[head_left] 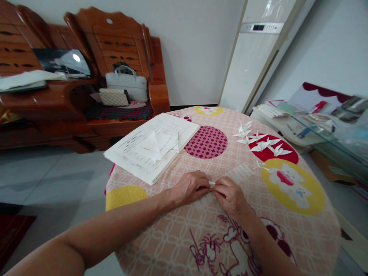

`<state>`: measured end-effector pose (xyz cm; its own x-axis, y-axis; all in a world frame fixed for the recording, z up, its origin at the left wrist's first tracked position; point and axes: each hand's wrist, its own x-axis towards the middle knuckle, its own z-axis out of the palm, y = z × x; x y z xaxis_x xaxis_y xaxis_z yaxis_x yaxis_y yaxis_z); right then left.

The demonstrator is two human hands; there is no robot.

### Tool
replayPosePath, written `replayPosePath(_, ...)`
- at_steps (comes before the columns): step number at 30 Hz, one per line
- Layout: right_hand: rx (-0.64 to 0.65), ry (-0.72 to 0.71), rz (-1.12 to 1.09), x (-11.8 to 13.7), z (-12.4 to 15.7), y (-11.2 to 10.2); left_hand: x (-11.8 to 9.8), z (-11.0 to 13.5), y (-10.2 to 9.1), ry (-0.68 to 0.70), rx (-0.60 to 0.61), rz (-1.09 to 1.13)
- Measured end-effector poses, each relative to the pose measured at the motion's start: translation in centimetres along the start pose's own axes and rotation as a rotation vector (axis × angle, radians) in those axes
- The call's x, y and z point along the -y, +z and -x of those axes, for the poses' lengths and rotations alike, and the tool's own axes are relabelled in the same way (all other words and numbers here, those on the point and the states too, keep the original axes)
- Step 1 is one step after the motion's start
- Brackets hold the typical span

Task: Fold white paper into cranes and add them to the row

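My left hand point(189, 188) and my right hand point(231, 195) meet over the round table point(301, 237), fingertips pinched together on a small white folded paper piece point(212, 184). Both hands are closed on it. Most of the piece is hidden by my fingers. Several finished white paper cranes point(260, 142) lie beyond my right hand on the patterned cloth. A small stack of cut paper squares point(241, 172) sits just past my right hand.
A stack of printed sheets point(152, 147) with a folded paper on top lies at the table's left. A wooden bench point(115, 76) with bags stands behind. A glass-topped stand point(322, 122) with papers is at the right. A white cabinet point(253, 57) stands against the wall.
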<state>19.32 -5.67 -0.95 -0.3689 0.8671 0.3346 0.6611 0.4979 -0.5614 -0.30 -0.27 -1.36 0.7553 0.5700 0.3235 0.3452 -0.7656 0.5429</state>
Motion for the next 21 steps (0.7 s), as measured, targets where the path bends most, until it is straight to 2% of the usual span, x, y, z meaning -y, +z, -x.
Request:
replayPosePath(7, 0.001, 0.156, -0.064, 0.8, -0.4, -0.3, -0.6, -0.3, -0.2, -0.233, -0.035, 0.155)
replayPosePath(11, -0.016, 0.213, -0.056, 0.8, -0.5, -0.2, -0.8, -0.5, -0.3, -0.276, -0.029, 0.163)
replayPosePath(21, -0.025, 0.239, -0.031, 0.9, -0.7, 0.2, -0.9, -1.1, -0.1, -0.375, 0.001, 0.076)
